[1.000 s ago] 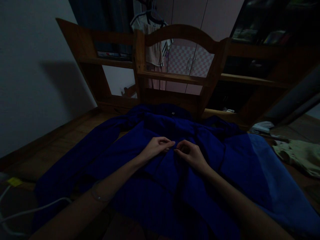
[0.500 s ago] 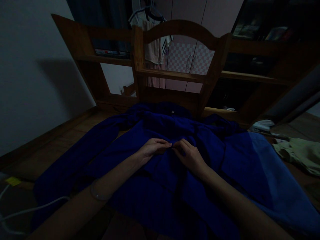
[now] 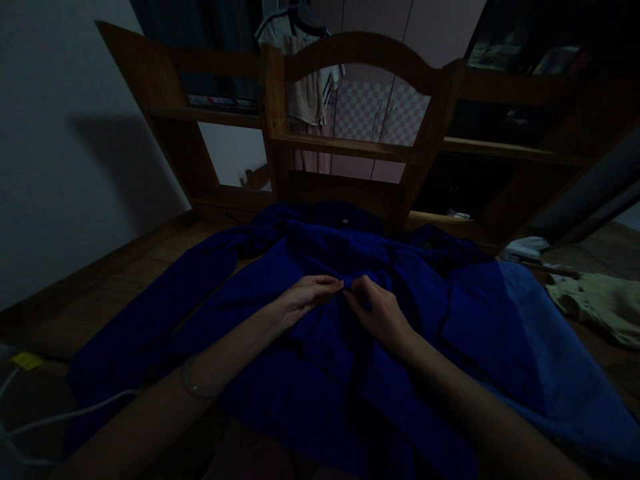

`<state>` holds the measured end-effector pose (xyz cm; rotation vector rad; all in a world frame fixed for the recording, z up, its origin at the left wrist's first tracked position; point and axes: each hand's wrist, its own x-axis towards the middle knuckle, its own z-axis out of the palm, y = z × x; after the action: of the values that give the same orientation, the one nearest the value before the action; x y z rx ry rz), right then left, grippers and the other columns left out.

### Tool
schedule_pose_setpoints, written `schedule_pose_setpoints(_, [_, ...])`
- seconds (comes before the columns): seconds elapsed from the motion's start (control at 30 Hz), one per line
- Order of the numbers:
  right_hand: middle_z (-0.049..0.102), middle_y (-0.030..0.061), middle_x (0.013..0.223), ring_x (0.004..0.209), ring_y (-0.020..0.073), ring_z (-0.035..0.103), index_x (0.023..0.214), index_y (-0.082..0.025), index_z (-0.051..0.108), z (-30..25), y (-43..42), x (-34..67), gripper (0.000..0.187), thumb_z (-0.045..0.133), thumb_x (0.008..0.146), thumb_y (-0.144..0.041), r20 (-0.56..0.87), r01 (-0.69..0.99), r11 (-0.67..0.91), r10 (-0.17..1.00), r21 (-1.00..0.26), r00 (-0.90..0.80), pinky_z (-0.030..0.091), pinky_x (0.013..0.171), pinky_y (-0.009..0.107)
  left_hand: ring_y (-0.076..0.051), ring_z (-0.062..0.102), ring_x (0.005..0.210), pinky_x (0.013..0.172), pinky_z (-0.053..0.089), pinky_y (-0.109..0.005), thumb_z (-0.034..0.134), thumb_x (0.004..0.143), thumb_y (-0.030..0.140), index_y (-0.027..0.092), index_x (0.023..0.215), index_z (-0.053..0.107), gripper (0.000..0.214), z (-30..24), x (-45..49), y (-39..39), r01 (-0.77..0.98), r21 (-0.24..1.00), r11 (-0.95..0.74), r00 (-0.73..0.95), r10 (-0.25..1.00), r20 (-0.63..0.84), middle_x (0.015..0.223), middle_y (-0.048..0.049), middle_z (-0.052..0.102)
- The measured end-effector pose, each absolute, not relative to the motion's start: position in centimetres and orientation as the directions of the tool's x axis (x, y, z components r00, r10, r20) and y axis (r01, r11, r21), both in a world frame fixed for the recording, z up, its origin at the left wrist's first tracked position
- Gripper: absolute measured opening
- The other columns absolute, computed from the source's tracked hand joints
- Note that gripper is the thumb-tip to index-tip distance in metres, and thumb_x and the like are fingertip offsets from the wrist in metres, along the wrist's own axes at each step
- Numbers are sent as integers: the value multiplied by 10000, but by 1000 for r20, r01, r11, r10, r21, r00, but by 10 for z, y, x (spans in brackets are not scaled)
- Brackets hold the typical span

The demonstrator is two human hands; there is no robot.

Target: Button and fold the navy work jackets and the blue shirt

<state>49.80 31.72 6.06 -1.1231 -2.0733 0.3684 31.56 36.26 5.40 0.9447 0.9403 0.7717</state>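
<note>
A dark blue long-sleeved jacket (image 3: 260,280) lies spread out in front of me, its collar toward the wooden headboard. Over the middle of its front, my left hand (image 3: 313,292) pinches the cloth between thumb and fingers, with a bracelet on that forearm. Facing it, almost fingertip to fingertip, my right hand (image 3: 375,307) is closed in a pinch on the jacket's front edge. Whether a button sits between the fingertips is too dark and small to tell.
Behind the jacket stands a wooden headboard (image 3: 345,143) with shelves. Light blue cloth (image 3: 555,347) lies under the jacket's right side, and pale crumpled cloth (image 3: 595,300) is farther right. A white cable (image 3: 75,415) runs at the lower left. Clothes (image 3: 307,93) hang beyond the headboard.
Both hands stay at the same spot on the jacket front. The right fingers have shifted slightly and curl a little more. The view has tilted very slightly.
</note>
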Motion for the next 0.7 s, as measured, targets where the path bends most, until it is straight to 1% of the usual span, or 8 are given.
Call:
schedule_pose_setpoints(0.1, [513, -3, 756, 657, 128, 512, 839, -218, 420, 62, 316, 497, 105, 430, 941, -242, 445, 595, 580, 813, -556, -376, 382, 626, 251, -56, 486, 524, 513, 315, -192, 842, 554, 374, 133, 847, 673, 415, 53, 316, 362, -135, 896, 423, 424, 842, -334, 637, 17, 593])
schedule_pose_setpoints(0.27, [481, -1, 758, 651, 128, 475, 814, -218, 385, 66, 314, 497, 145, 388, 957, -236, 415, 584, 579, 816, -570, -404, 357, 619, 253, -39, 442, 477, 491, 295, -188, 817, 601, 379, 148, 839, 663, 365, 53, 316, 362, -120, 901, 418, 428, 840, -332, 571, 51, 547])
schedule_pose_setpoints(0.4, [469, -9, 736, 635, 118, 468, 801, -216, 377, 68, 315, 499, 169, 375, 967, -246, 414, 582, 573, 820, -577, -396, 347, 610, 244, -45, 493, 525, 520, 327, -185, 817, 606, 371, 156, 869, 663, 373, 54, 316, 361, -138, 898, 419, 413, 848, -332, 641, 34, 591])
schedule_pose_setpoints(0.47, [466, -9, 729, 623, 113, 468, 793, -213, 391, 68, 315, 499, 178, 381, 966, -253, 418, 612, 576, 816, -542, -399, 345, 602, 239, -51, 518, 553, 540, 345, -187, 815, 612, 362, 161, 880, 671, 365, 55, 316, 360, -146, 895, 421, 419, 846, -329, 683, 22, 617])
schedule_pose_setpoints(0.53, [473, -2, 737, 618, 111, 475, 797, -210, 426, 68, 315, 500, 180, 382, 965, -257, 421, 660, 578, 812, -480, -405, 345, 592, 235, -62, 544, 591, 571, 368, -193, 815, 611, 341, 166, 891, 683, 356, 56, 316, 359, -146, 898, 416, 415, 850, -326, 725, 9, 643])
schedule_pose_setpoints(0.7, [510, 20, 775, 635, 115, 503, 863, -205, 510, 68, 313, 502, 176, 375, 963, -259, 417, 741, 572, 805, -352, -423, 339, 571, 228, -112, 602, 693, 634, 414, -217, 817, 601, 304, 167, 916, 688, 367, 60, 315, 358, -91, 917, 388, 377, 866, -329, 819, -37, 687])
